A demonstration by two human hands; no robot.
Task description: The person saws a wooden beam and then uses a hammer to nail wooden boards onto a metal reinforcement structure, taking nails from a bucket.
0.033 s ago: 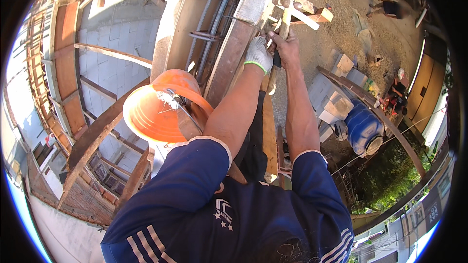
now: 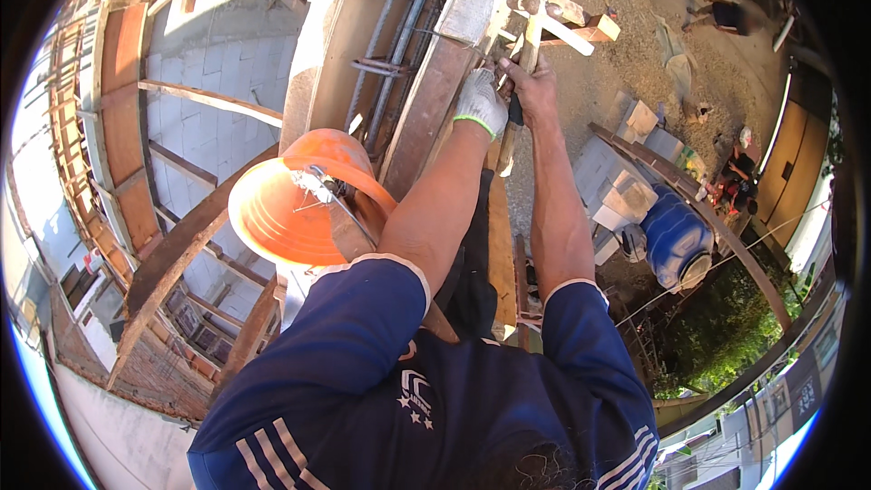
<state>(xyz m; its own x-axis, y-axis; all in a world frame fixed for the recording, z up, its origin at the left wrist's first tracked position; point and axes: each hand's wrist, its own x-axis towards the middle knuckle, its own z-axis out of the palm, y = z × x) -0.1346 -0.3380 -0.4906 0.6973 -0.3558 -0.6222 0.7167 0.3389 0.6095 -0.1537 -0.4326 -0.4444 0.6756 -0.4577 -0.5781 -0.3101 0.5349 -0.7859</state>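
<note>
My right hand [image 2: 535, 93], bare, is closed round the wooden handle of a hammer [image 2: 533, 34]. Its head points away from me and the handle's end shows below the hand. Close beside it, my left hand [image 2: 482, 103] wears a pale knitted glove with a green-edged cuff. Its fingers are curled against the side of a wooden formwork board [image 2: 438, 95], and what they pinch is hidden. A short black grip [image 2: 515, 111] shows between the two hands; I cannot tell what it belongs to. An orange bucket [image 2: 290, 204] holding metal pieces, perhaps nails or wire, stands left of my left forearm.
Steel reinforcing bars [image 2: 386, 59] run inside the formwork on the left. Wooden beams [image 2: 172, 281] cross an open drop beside a block wall [image 2: 213, 82]. Far below on the right are a blue tank [image 2: 676, 238], stacked pale blocks [image 2: 628, 195] and people [image 2: 737, 177] on gravelly ground.
</note>
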